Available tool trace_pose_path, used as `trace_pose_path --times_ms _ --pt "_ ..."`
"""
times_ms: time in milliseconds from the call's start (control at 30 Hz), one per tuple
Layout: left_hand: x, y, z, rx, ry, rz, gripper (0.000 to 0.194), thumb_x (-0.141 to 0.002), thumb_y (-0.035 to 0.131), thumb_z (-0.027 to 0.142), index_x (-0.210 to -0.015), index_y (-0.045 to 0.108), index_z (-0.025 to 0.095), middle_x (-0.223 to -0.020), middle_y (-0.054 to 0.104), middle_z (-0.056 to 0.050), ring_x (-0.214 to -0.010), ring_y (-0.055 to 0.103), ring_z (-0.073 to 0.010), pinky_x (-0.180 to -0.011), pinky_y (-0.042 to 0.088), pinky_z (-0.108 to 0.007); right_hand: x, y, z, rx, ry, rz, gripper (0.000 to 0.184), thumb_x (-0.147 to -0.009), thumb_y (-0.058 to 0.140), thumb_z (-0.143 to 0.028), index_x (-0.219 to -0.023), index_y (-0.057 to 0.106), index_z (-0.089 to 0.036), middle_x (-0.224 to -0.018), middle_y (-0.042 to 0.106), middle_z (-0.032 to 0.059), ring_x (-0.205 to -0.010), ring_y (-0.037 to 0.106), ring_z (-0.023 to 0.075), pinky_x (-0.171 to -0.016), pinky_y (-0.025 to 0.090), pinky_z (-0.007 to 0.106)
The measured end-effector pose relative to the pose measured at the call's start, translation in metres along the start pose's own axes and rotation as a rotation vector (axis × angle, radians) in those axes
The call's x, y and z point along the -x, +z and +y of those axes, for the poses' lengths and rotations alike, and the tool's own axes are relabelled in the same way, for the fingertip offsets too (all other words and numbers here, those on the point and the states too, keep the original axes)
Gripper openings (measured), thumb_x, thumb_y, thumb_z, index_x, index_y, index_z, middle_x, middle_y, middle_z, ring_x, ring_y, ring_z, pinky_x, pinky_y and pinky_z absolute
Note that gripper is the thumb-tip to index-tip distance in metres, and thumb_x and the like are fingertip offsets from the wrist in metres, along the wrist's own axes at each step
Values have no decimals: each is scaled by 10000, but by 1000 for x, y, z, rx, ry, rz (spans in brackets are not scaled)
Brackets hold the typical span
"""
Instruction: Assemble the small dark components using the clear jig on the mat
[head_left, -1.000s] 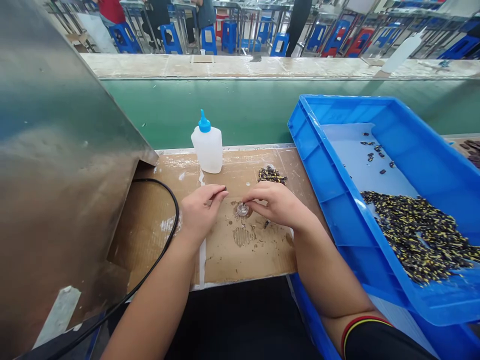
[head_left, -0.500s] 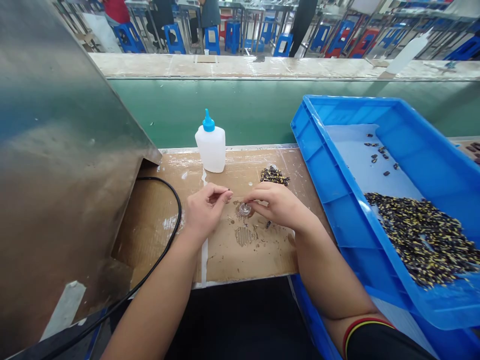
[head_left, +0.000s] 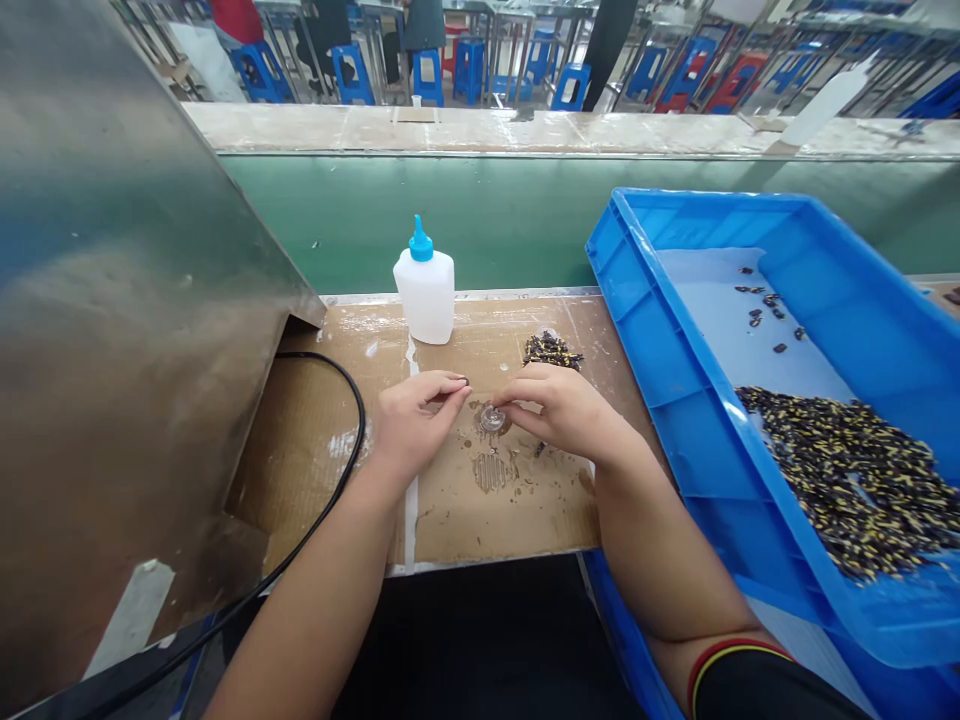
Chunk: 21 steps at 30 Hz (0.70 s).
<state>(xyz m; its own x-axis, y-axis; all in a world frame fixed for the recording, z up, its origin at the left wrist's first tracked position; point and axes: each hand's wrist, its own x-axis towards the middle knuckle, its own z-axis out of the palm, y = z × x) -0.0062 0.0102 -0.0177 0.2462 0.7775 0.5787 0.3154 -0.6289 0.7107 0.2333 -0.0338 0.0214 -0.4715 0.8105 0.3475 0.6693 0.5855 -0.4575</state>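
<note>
Between the thumb and forefinger of my left hand is a small dark piece, too small to make out fully. My right hand is closed in a pinch at the edge of a small clear round dish; whatever its fingertips hold is hidden. The dish stands on the cardboard-covered table, between my two hands. Just behind my right hand lies a pile of small black-and-yellow parts. One loose dark part rests below my right palm.
A white squeeze bottle with a blue nozzle stands at the back. On the right is a blue bin holding many black-and-yellow parts. A metal housing and a black cable are at left. A green belt runs behind.
My left fingertips have turned slightly, and the dark piece shows more clearly at their tips. My right hand stays pinched by the dish. The whole view has shifted a little.
</note>
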Motion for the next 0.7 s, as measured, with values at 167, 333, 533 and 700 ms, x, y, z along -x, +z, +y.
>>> trace_pose_path --times_ms 167,333,533,700 --pt "-2 -2 2 -9 35 -13 43 -936 782 231 -898 803 231 -978 819 -11 -918 790 -173 -884 641 -316 1 0 2 -2 1 15 135 -1034 660 -197 -1030 793 -214 -932 777 37 -873 684 198 -798 513 327" --pt "-2 -3 8 30 -63 -16 87 -932 782 290 -867 816 243 -971 816 -32 -922 784 -196 -904 641 -357 1 -1 0 2 1 1 143 -1038 652 -204 -1022 794 -213 -925 776 42 -870 689 201 -786 520 336" --pt "-4 -3 10 305 -395 27 147 -828 878 370 -824 841 227 -961 815 -80 -918 778 -222 -884 663 -356 -1 -8 -5 -3 99 115 112 -974 668 -164 -973 766 -219 -903 771 19 -826 693 178 -761 527 317" --pt "-8 -5 12 791 -686 73 341 -679 1009 447 -803 817 194 -925 809 -90 -831 763 -167 -790 656 -258 -3 -5 -15 -183 165 363 57 -936 689 -189 -936 739 -216 -893 767 18 -788 696 164 -722 560 310"
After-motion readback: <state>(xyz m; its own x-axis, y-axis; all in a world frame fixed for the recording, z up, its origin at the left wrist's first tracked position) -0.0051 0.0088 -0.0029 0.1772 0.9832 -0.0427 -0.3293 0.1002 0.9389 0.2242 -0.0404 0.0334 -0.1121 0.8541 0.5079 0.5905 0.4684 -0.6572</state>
